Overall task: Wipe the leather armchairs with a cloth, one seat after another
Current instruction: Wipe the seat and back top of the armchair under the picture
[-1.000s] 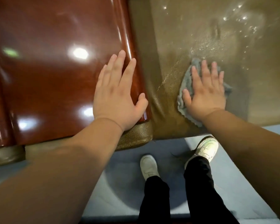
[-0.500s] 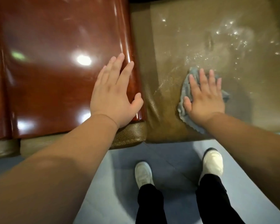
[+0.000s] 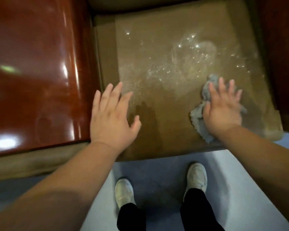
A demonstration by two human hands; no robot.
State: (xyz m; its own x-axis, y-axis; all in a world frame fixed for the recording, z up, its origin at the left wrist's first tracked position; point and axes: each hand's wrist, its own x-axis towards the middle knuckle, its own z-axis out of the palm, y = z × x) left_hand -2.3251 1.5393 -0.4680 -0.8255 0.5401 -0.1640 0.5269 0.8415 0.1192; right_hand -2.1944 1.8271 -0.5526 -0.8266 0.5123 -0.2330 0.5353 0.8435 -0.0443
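Pale blue-grey floor (image 3: 165, 172) runs along the front of the seating, w/ a person standing on it in white shoes (image 3: 124, 191) and black trousers (image 3: 131, 217), toes pointing at the chair.

Straight ahead is the brown leather seat cushion (image 3: 165, 52) of an armchair. Its middle and back part glisten w/ wet streaks and small bright droplets; the front strip looks darker and duller. Glossy red-brown wooden armrest (image 3: 37, 64), wide and rounded, sits to the left of the cushion, catching several ceiling-light reflections. A 2nd dark red-brown edge shows at far right, mostly cut off by the frame.

Grey cloth (image 3: 197, 115) lies on the cushion's front-right area, near the front edge, bunched and crumpled. Right hand (image 3: 222, 109) lies flat on top of it, fingers straight and spread, palm pressing down; grip is not curled round the cloth, just flat pressure. Cloth sticks out past the thumb side and beyond the fingertips. Right side of the hand is a bit blurred.

Left hand (image 3: 113, 115) is over the cushion's front-left corner, just beside the armrest, fingers spread and straight, thumb out to the right; grip is released, holding nothing. Can't tell if the palm touches the leather or hovers; a dark shadow of it falls on the cushion just to its right. Both forearms are bare.
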